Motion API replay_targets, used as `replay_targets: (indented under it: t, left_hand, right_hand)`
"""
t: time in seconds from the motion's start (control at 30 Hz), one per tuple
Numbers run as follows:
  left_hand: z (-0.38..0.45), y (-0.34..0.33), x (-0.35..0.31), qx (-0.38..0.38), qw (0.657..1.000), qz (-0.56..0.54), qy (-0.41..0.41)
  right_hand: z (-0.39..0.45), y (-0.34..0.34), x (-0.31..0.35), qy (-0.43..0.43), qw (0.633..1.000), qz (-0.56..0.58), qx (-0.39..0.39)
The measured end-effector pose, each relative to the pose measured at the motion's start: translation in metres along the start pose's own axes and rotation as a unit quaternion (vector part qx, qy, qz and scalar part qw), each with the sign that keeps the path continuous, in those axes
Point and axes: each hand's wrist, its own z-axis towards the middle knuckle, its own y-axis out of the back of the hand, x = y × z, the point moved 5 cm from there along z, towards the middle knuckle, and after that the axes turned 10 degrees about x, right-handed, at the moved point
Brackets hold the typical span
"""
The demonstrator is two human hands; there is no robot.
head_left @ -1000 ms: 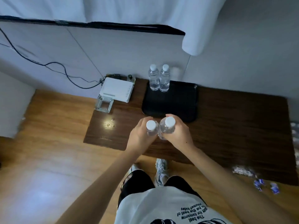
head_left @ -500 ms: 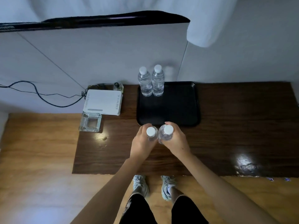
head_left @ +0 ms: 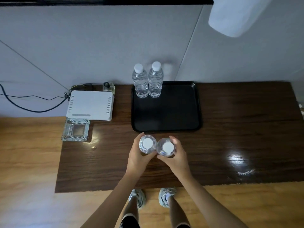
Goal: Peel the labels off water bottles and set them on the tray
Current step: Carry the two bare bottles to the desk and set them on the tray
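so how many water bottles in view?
4. Two stand on the tray, far-left corner: and. One in the left hand, one in the right hand, both near the tray's front edge.

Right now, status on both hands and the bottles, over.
Left hand and right hand each grip one bare bottle, short of the black tray. Two bare bottles stand at its far left corner. Path to tray open.

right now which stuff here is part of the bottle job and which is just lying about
Job: left hand bottle; right hand bottle; two bottles on tray; black tray.
Lying about: white router; glass ashtray; black cable.
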Motion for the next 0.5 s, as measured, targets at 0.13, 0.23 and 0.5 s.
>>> replay_targets:
  t: [0.13,0.23,0.5]
  left_hand:
    - [0.005,0.003,0.004,-0.009,1.000,-0.017,-0.013]
    - [0.007,0.006,0.000,-0.024,0.999,-0.032,-0.011]
    - [0.020,0.034,-0.046,-0.045,0.997,-0.027,-0.053]
  right_hand:
    - [0.001,-0.011,-0.005,0.019,1.000,0.004,-0.025]
    - [0.005,-0.008,0.003,0.030,0.998,0.016,-0.050]
    - [0.035,0.012,0.057,0.101,0.994,-0.031,-0.022]
